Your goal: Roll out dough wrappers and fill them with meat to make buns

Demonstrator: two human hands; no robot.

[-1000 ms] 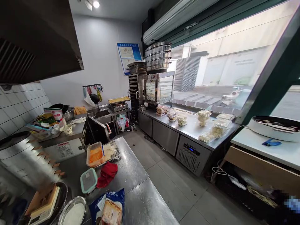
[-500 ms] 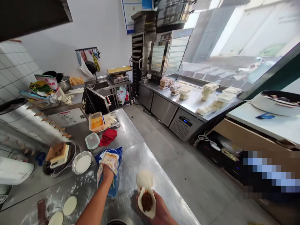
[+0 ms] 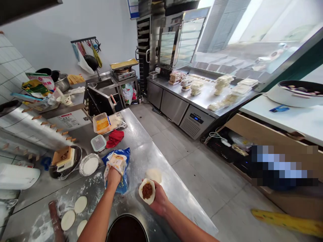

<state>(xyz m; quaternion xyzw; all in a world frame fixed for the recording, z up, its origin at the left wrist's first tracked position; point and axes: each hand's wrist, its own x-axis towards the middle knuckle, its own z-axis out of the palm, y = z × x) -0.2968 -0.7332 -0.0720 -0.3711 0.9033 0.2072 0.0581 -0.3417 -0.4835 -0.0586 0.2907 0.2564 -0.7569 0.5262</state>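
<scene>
On the stainless-steel worktop (image 3: 137,144), a crumpled red cloth (image 3: 115,138), a round silver bowl (image 3: 82,168) of white powder, a brown rolling pin (image 3: 56,216) and pale dough discs (image 3: 68,220) lie around, with a dark round pot (image 3: 128,214) between the forearms. Three discs show at lower left against two half a second ago, and more of the pot. Hands apart: the left hand (image 3: 113,176) reaches into a blue printed plastic bag (image 3: 124,164), its grip hidden; the right hand (image 3: 160,198) cups a white dough wrapper (image 3: 141,189) with brown filling (image 3: 147,191) beside a flat disc.
</scene>
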